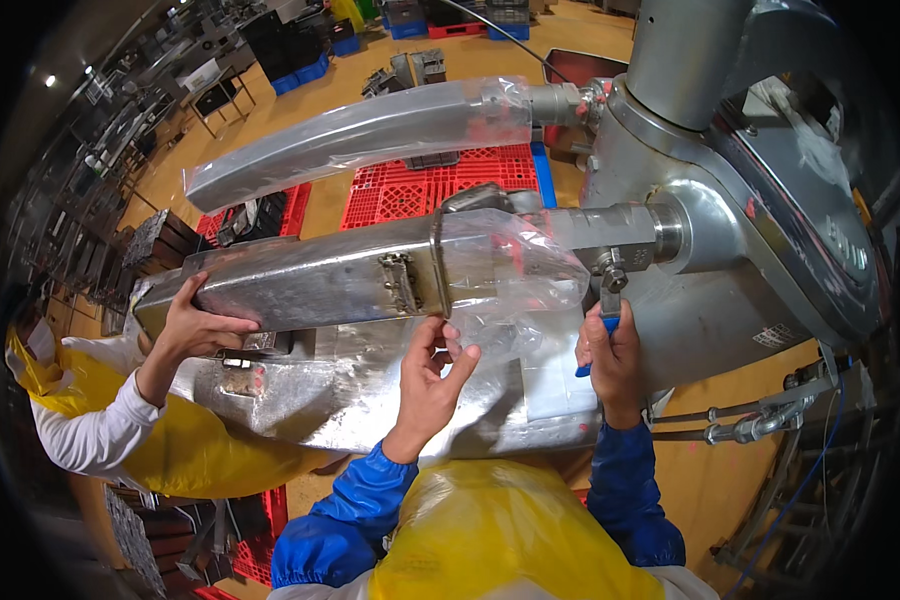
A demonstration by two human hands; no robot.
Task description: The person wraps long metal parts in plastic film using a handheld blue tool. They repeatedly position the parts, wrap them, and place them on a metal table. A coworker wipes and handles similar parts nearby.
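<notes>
My right hand (611, 364) grips the blue-handled lever (610, 307) of a metal ball valve (607, 236). The valve joins a large metal machine body (686, 225) to a long rectangular metal mould (322, 274). Clear plastic film (514, 262) bunches around the mould's right end and hangs below it. My left hand (431, 386) is under the mould's flanged rim, by the loose film. Its fingers are curled with the thumb apart; whether they pinch the film is unclear. A co-worker's hand (199, 326) supports the mould's left end.
A second film-covered outlet tube (352, 139) extends behind the mould. Below lies a metal work table (375, 420). Red plastic pallets (487, 176) lie on the floor beyond. The co-worker in a yellow apron (187, 450) stands at left, near stacked metal moulds (146, 532). Pipes (757, 427) run at right.
</notes>
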